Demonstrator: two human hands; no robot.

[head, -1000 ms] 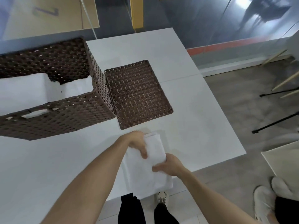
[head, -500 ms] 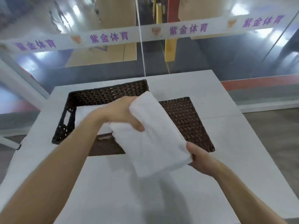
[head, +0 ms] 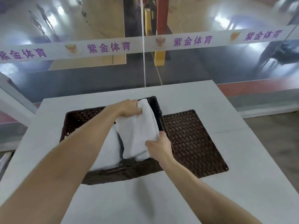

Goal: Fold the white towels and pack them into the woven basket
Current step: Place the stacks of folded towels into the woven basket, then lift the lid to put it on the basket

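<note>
Across from mid-air and down into the woven basket [head: 69, 125] we go! Beside the packed towel [head: 111, 152], our left hand [head: 129, 108] clenches its fingers on the folded towel [head: 139, 131] at the far end, right hand [head: 159, 147] pinching the near end. Next, we reckon: lower flat, release. Right wall looks tight; lid [head: 192, 143] lies alongside on the bench [head: 242, 183].

The towel [head: 138, 126] is shown in plain white, the basket [head: 123, 173] and lid [head: 194, 143] in dark brown weave, the table [head: 250, 183] in matte white
</note>
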